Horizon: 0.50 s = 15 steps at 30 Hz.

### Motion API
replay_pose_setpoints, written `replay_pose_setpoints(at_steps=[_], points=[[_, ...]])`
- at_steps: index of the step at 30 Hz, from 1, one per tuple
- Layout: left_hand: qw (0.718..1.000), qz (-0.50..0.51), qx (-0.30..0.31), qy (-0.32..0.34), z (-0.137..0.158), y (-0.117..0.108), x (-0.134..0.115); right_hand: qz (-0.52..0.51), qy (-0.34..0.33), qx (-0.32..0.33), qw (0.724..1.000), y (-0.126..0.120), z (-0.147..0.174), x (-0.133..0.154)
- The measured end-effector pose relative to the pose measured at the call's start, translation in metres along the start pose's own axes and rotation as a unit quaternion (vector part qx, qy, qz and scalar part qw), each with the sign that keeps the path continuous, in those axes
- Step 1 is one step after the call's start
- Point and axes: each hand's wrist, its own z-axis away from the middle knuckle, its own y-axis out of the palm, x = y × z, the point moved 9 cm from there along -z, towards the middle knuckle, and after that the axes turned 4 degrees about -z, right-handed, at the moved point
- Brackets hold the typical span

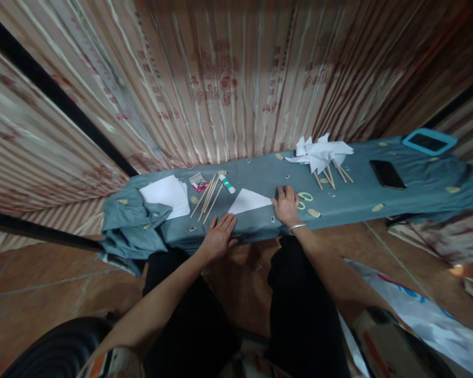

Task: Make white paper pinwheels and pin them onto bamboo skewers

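A white sheet of paper folded into a triangle lies flat on the cloth-covered bench between my hands. My left hand rests at its lower left corner, fingers stretched out flat. At the right-hand point of the triangle, my right hand lies with its fingers spread on the cloth, the tips touching or close to the paper. Beside the right hand are yellow-green loops that look like scissors handles; the rest is hidden under the hand. A glue stick and several thin wooden sticks lie left of the triangle.
A stack of white paper and a small red box of pins lie to the left. Paper pinwheels on sticks, a black phone and a blue-framed tablet are to the right. A curtain hangs behind the bench.
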Motion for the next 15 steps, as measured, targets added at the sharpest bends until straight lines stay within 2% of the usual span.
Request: replay_pose_setpoints(at_steps=[6,15], points=[[1.0,-0.008,-0.013,-0.009,-0.0008,0.0006,-0.0025,-0.014,-0.017,-0.019,1.0,-0.001,0.0013,0.0033],[0.999,-0.009,0.007,-0.036,-0.0015,-0.0013,-0.0075,-0.019,-0.002,-0.015,1.0,-0.0022,0.0015,0.0025]])
